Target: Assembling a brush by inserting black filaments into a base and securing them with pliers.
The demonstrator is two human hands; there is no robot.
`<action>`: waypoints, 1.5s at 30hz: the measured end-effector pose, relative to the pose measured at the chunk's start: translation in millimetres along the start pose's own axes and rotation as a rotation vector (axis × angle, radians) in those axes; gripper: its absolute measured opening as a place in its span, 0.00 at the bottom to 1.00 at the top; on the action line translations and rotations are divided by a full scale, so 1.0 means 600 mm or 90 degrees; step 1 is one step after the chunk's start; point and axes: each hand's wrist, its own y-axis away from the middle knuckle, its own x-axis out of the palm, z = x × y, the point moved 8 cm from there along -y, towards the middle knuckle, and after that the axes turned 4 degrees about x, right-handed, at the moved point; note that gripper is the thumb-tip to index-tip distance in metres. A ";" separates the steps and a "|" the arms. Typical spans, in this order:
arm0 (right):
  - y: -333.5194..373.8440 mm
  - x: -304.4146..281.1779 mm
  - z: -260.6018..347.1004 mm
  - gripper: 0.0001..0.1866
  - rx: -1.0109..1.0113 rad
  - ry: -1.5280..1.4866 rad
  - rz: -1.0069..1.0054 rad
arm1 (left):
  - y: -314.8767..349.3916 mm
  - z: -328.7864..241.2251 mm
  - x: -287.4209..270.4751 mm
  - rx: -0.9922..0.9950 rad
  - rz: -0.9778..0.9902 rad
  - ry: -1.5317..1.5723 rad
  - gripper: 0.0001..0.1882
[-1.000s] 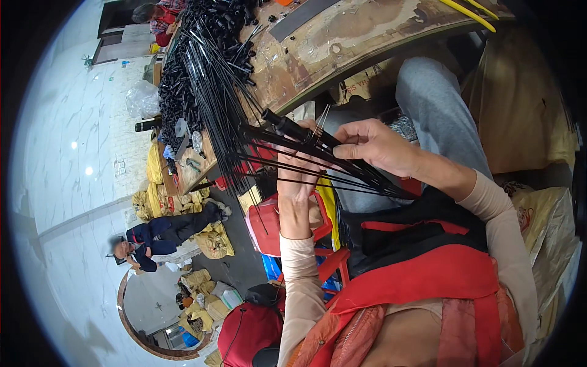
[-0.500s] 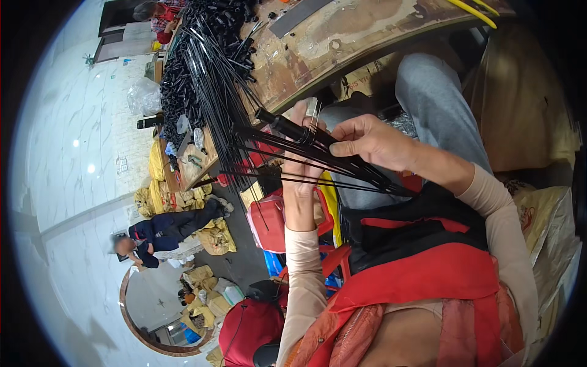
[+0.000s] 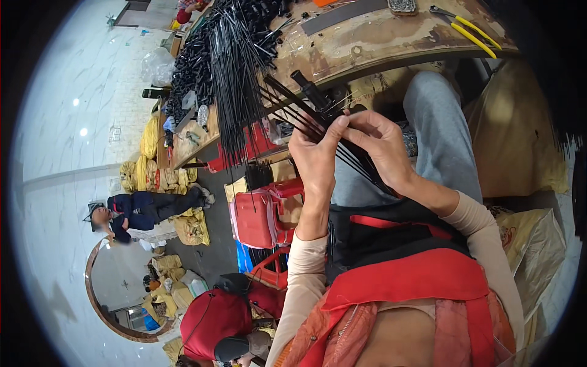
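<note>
Our hands come together at the fingertips: left hand (image 3: pixel 313 160) clasped on a black rib bundle (image 3: pixel 361 164), the look of an umbrella frame, right hand (image 3: pixel 388 148) bunched against the left thumb. Whether those right fingers grip anything, we can't tell. The bundle sits over our lap, its black tube (image 3: pixel 313 92) jutting toward ten-thirty, ribs trailing to five. Fine fitting at the joint, we'd judge; the next move calls for a steady left hold and precise fingertips.

Up at twelve, our scuffed wooden workbench (image 3: pixel 367 38)! Small metal tray (image 3: pixel 402 13) at one, yellow-handled pliers (image 3: pixel 471 37) at two. Round to ten, a heap of black fittings (image 3: pixel 192 79), with long black rods (image 3: pixel 235 92) spilling over the edge. Out at eight, a person in dark clothing (image 3: pixel 153 208) and a round-framed mirror (image 3: pixel 88 287); pale glossy wall (image 3: pixel 61 140) towards nine.
</note>
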 end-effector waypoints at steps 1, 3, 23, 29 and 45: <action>0.000 0.003 0.005 0.07 -0.011 -0.030 0.015 | 0.004 -0.001 -0.002 0.020 -0.004 0.006 0.12; -0.001 -0.001 -0.001 0.09 -0.022 -0.032 0.014 | 0.009 -0.002 -0.002 0.028 0.002 0.034 0.11; -0.008 -0.014 -0.038 0.08 0.077 -0.165 0.073 | 0.019 -0.011 0.003 0.031 -0.026 -0.068 0.08; -0.029 -0.023 -0.061 0.11 0.141 -0.289 0.176 | 0.012 -0.007 0.012 -0.011 0.012 -0.032 0.08; 0.010 -0.017 -0.051 0.08 0.001 -0.028 -0.020 | 0.023 0.020 0.005 -0.017 0.087 -0.055 0.16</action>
